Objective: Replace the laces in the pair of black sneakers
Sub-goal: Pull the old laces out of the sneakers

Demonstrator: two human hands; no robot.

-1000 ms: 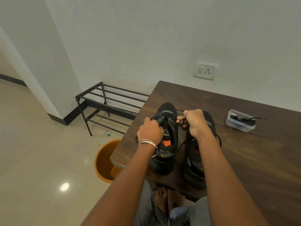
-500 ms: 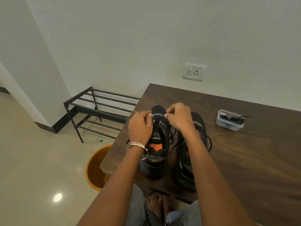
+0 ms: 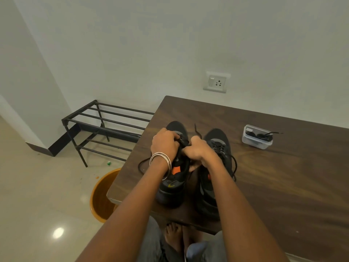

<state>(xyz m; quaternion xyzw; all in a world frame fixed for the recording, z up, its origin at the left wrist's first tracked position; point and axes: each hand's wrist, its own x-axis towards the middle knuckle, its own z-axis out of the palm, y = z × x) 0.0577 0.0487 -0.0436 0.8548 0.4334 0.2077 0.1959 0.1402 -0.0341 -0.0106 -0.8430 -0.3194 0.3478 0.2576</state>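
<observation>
Two black sneakers stand side by side near the front left corner of the dark wooden table (image 3: pixel 283 176). Over the laced part of the left sneaker (image 3: pixel 172 188) both my hands meet. My left hand (image 3: pixel 164 144), with silver bangles at the wrist, grips the black lace (image 3: pixel 143 163) at the tongue. My right hand (image 3: pixel 198 152) pinches the same lace right beside it. A loop of lace trails off to the left, and another end (image 3: pixel 197 130) lies on the table behind my hands. The right sneaker (image 3: pixel 219 148) stands laced, untouched.
A clear plastic box (image 3: pixel 257 137) holding black laces sits at the back right of the table. An orange bucket (image 3: pixel 101 197) stands on the floor under the table's left corner. A black metal shoe rack (image 3: pixel 105 125) stands against the wall, below a socket (image 3: pixel 216 82).
My hands have come together over the left sneaker's laces; the right hand moved left from between the shoes. Both hands then slid a little toward me along the shoe.
</observation>
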